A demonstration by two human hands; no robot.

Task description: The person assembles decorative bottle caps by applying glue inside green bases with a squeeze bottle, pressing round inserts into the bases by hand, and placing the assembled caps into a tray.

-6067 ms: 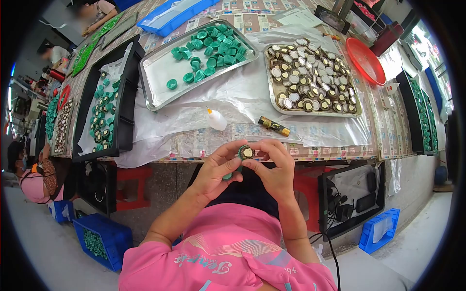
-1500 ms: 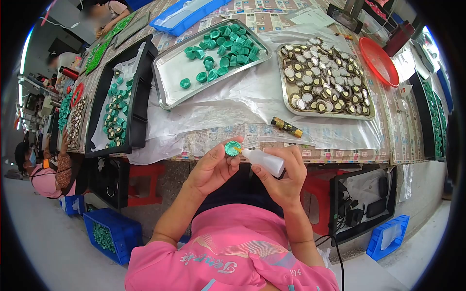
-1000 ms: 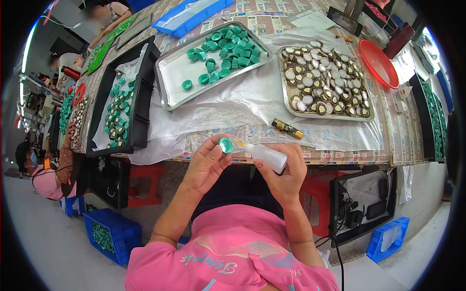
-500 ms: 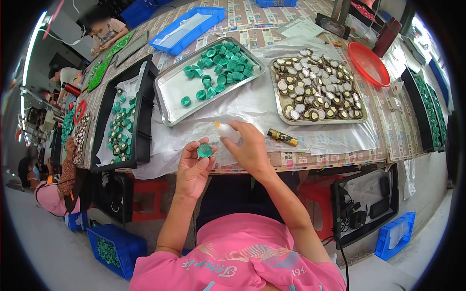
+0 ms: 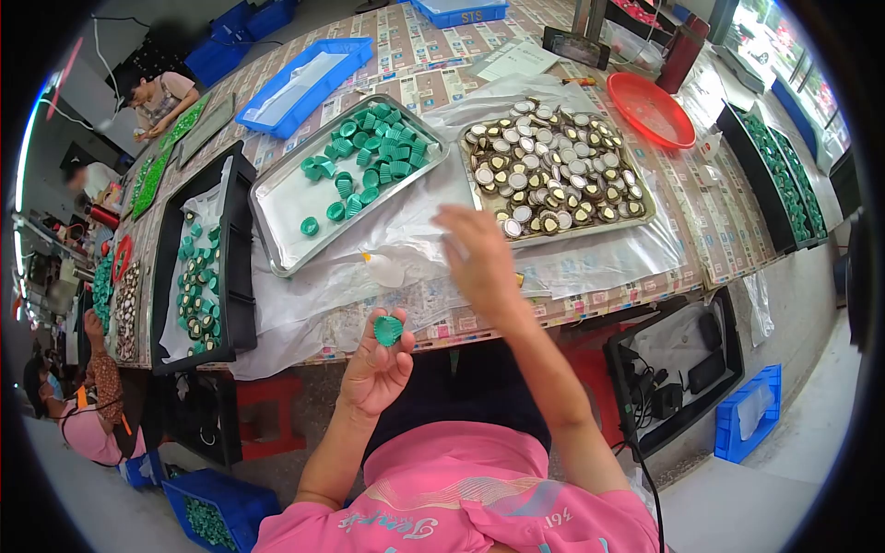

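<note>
Head camera looks down over a work table [image 5: 701, 212], with the steel tray of green caps [image 5: 277, 212] as the landmark. The left hand [image 5: 376, 364] is raised just below the table's near edge, in front of that tray, with its fingers closed round one green cap [image 5: 388, 329], pinched at the rim and turned up toward the person, probably so the hollow face stays level and open to view. The right hand [image 5: 479, 258] is stretched out over the white plastic sheet [image 5: 406, 198] to the right of the tray, blurred, fingers spread and apparently holding nothing, reaching toward the second tray of gold-and-white inserts [image 5: 553, 175] beside the first. A small squeeze bottle [image 5: 383, 267] lies on the sheet just in front of the tray's near corner, within easy reach of either hand. Left of the tray, a black tray [image 5: 240, 276] holds finished-looking green pieces in loose rows. Another person's arm [image 5: 97, 369] shows farther left.
</note>
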